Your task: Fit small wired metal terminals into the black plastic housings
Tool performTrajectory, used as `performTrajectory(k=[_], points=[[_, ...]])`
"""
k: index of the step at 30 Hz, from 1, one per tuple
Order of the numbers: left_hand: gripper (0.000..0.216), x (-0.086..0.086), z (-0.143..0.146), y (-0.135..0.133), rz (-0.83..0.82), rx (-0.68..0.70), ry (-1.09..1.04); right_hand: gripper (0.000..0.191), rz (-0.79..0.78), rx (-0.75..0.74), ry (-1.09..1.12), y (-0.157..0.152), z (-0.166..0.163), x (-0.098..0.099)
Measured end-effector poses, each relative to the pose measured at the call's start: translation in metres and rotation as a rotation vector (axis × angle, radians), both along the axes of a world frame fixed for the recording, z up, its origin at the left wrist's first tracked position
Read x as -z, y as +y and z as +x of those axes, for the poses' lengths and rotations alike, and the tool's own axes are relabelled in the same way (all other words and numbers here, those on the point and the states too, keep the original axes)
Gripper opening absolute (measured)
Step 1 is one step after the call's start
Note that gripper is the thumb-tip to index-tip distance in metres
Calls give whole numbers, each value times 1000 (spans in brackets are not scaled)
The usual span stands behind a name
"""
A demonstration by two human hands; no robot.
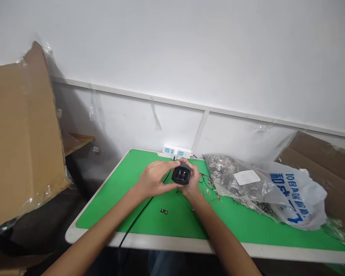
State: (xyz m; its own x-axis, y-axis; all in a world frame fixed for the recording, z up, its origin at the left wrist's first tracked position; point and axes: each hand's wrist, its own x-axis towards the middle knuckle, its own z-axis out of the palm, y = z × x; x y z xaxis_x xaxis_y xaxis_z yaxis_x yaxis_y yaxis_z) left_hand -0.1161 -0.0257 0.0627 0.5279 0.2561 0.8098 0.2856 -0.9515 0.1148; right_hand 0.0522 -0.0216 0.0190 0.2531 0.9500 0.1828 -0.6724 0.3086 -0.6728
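Note:
A black plastic device [181, 175] with an open recess at its near end is held above the green tabletop; some small shiny parts show inside the recess, too small to name. My right hand [193, 180] wraps around it from the right. On the left side, my left hand [155, 178] grips it between thumb and fingers, thumb below and fingers on top. Two small metal parts [164, 211] lie on the table below my hands. More loose metal pieces [208, 191] are scattered to the right, partly hidden by my right arm.
A black cable [138, 217] crosses the green table [109, 207] and drops over its front edge. At the back stands a white power strip [176, 151]. Clear plastic bags [232, 172] of metal parts and a printed white bag [299, 195] lie right. Cardboard [23, 134] stands left.

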Motion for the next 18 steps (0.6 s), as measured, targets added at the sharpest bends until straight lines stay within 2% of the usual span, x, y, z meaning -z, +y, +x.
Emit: performTrajectory(k=[2,5,8,11,13,16,18], points=[[56,-9,-4,-23,-144,-86,41,33,74,38,-39,-3,5,-5],[58,-18,-6,-56,-488,-231,71,32,238,146,-151,-8,13,-11],[61,-22,-1,-74,-699,-301,52,35,383,262,-305,-11,17,-12],[45,-18,2,-78,-709,-380,16,42,432,236,-464,-13,19,-11],[45,-12,-5,-82,-616,-438,4,47,418,192,-508,-14,19,-10],[48,-2,-39,-98,-445,-529,-60,47,372,176,-454,-15,18,-10],[48,2,-78,-120,-455,-623,-189,43,351,187,-420,-16,16,-10]])
